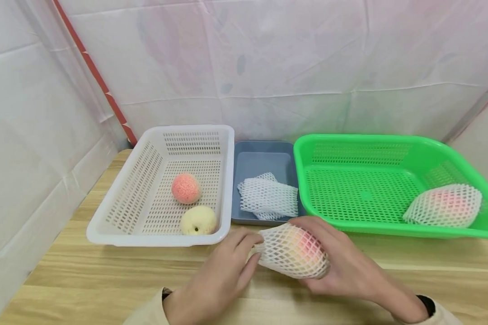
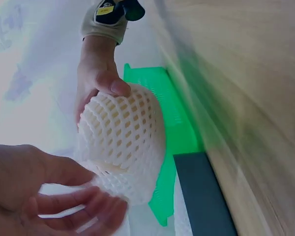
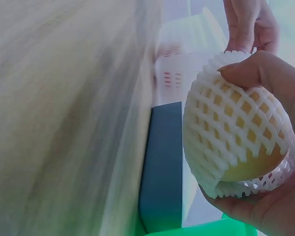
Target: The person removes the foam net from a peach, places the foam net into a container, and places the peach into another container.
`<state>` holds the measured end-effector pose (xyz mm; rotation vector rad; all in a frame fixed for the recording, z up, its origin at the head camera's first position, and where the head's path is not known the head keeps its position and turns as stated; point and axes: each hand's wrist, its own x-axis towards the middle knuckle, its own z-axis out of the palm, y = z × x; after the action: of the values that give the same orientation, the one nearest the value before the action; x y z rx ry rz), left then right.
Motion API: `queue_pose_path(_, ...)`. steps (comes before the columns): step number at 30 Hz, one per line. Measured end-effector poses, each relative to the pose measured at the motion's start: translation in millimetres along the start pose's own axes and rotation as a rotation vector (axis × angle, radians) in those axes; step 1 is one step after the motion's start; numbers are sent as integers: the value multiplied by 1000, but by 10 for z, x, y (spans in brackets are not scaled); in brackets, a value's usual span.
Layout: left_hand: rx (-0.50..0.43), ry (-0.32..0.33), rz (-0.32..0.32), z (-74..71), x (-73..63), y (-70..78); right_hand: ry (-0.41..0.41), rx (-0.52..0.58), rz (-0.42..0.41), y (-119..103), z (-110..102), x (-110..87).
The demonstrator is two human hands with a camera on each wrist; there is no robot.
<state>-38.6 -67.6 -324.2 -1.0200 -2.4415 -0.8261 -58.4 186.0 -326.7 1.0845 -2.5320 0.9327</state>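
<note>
My right hand (image 1: 337, 259) grips a yellow and pink peach (image 1: 307, 246) inside a white foam net (image 3: 236, 128), thumb on one side and fingers under the other. In the right wrist view, part of the peach shows bare at the net's near opening. With thumb and fingertips, my left hand (image 1: 223, 266) pinches the narrow gathered end of the same net. Both hands hold it above the wooden table (image 1: 77, 275), in front of the blue-grey tray (image 1: 262, 158). More foam nets (image 1: 270, 196) lie flat and overlapping in that tray.
Left stands a white basket (image 1: 124, 198) with a pink peach (image 1: 185, 188) and a pale yellow one (image 1: 198, 220). A green basket (image 1: 354, 185) at the right contains a netted peach (image 1: 445, 205). White cloth (image 1: 268, 54) hangs behind and along the sides.
</note>
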Motion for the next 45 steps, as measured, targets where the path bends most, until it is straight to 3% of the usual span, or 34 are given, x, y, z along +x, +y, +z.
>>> queue_pose_path(4,-227,91,80,3,93,-36,-6,-2,-14,0,-33,36)
queue_pose_path(6,-366,116,88,7,134,-53,-7,1,-12,-5,-45,55)
queue_pose_path(9,-545,117,16,6,170,-75,-2,-5,-13,-13,-59,85)
queue_pose_path(12,-666,65,-112,-31,201,-84,-3,-18,-6,-24,-76,119)
queue_pose_path(16,-679,-63,-220,-98,255,-99,-9,-24,-6,-49,-100,174)
queue_pose_path(20,-701,-136,-250,-122,282,-117,-10,-13,-20,-70,-103,230)
queue_pose_path(35,-683,-12,-186,-169,345,-147,11,25,-70,-136,-224,451)
queue_pose_path(41,-741,38,-193,-195,367,-151,84,31,-160,-167,-219,553)
queue_pose_path(45,-787,78,-185,-191,363,-163,99,85,-159,-181,-226,600)
